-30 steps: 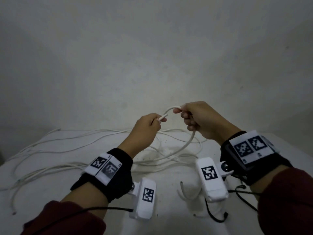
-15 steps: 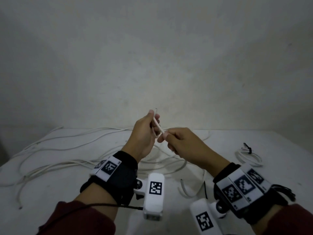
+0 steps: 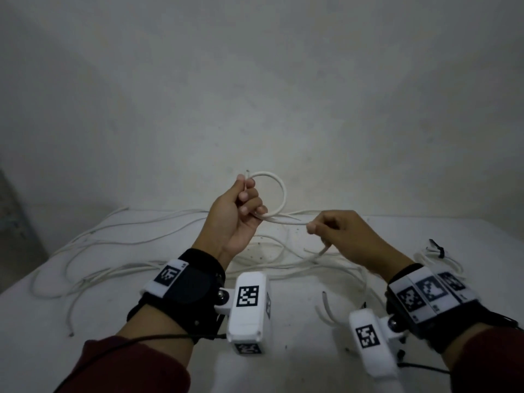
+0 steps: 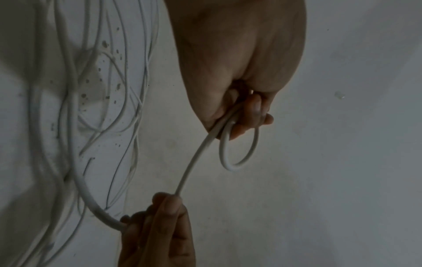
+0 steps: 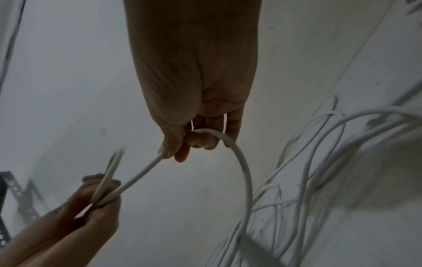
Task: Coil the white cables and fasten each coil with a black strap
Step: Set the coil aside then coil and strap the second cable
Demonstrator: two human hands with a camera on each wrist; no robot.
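My left hand (image 3: 243, 202) is raised above the table and grips a white cable (image 3: 279, 188) bent into one small loop, with the cable's end poking up past the thumb. The loop (image 4: 239, 153) hangs off the left fingers in the left wrist view. The same cable runs right to my right hand (image 3: 326, 231), which pinches it between thumb and curled fingers. Beyond the right hand (image 5: 196, 142) the cable (image 5: 244, 171) arcs down into the loose pile. A finished white coil with a black strap (image 3: 438, 249) lies at the far right.
Several loose white cables (image 3: 119, 251) sprawl over the white table (image 3: 85, 321), mostly left and centre. A short curved cable piece (image 3: 326, 310) lies near the front between my wrists. A plain wall stands close behind the table.
My hands were close together at the cable; now they have drawn apart. The left hand has risen with one loop formed, and the right has slid right along the cable.
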